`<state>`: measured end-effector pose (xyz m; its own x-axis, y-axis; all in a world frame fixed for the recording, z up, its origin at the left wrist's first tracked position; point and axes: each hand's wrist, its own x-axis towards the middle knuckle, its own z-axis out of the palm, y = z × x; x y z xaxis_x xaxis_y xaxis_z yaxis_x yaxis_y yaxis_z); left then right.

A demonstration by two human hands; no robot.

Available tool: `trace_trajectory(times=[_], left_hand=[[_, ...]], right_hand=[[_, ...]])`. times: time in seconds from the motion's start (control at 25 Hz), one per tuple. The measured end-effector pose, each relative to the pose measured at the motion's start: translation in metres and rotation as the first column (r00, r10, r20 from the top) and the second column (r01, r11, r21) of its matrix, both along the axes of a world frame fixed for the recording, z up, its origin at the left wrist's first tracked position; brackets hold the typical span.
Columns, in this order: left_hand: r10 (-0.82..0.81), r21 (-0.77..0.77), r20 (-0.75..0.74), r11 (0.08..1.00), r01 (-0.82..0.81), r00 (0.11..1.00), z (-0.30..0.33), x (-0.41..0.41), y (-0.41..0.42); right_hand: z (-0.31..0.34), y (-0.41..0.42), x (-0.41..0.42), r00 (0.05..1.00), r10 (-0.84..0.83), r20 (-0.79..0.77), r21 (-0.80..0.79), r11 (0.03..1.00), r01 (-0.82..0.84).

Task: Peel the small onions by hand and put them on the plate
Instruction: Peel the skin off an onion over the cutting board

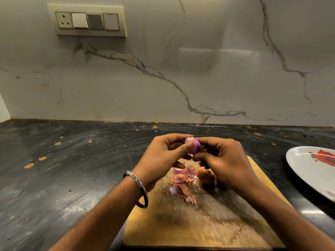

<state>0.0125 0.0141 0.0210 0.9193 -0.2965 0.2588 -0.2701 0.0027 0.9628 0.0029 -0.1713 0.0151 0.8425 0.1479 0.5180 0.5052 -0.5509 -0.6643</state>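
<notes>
A small purple onion [194, 144], mostly bare of skin, is held up above the wooden cutting board [199, 223]. My left hand [163, 156] pinches it from the left with thumb and fingers. My right hand [221, 158] grips it from the right, fingers curled round it. An unpeeled brown onion [205, 176] lies on the board just under my right hand. A heap of pink and brown onion skins [183, 183] lies beside it on the board. The white plate [308, 171] with a red picture sits at the right edge, partly cut off.
The dark stone counter [63, 169] has orange specks and runs back to a marble wall. A switch panel [87, 20] is mounted high on the wall at the left. A metal bangle [139, 189] circles my left wrist.
</notes>
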Motion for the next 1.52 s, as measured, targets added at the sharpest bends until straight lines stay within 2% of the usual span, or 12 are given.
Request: trace_trajectory(times=[0.24, 0.4, 0.8, 1.12, 1.32, 1.52], left_hand=[[-0.001, -0.094, -0.053, 0.996, -0.004, 0.999, 0.001, 0.0017, 0.0013], [0.028, -0.159, -0.076, 0.986, -0.04, 0.997, 0.0021, 0.0034, 0.002], [-0.008, -0.15, -0.089, 0.989, -0.005, 0.996, 0.0024, 0.0021, 0.0013], [-0.021, -0.164, -0.114, 0.987, 0.002, 0.993, 0.0032, 0.004, 0.0033], [-0.041, -0.128, -0.11, 0.991, 0.027, 0.993, 0.0038, 0.002, 0.0036], [-0.066, -0.068, -0.111, 0.996, 0.058, 0.992, 0.0013, 0.0019, 0.0028]], right_hand=[[0.0013, -0.0024, 0.0018, 1.0, 0.001, -0.024, 0.001, 1.0, -0.001], [0.0007, -0.0028, 0.0039, 0.998, -0.039, -0.054, 0.063, 0.997, 0.042], [0.0005, 0.0015, -0.0007, 0.999, -0.015, 0.051, -0.022, 1.0, 0.016], [0.0018, 0.0032, -0.0011, 1.0, -0.028, 0.002, -0.055, 0.998, 0.028], [0.0079, 0.0, -0.0021, 0.999, 0.017, 0.051, 0.17, 0.985, -0.026], [0.0067, 0.0021, -0.0029, 0.997, 0.036, 0.071, 0.17, 0.984, -0.048]])
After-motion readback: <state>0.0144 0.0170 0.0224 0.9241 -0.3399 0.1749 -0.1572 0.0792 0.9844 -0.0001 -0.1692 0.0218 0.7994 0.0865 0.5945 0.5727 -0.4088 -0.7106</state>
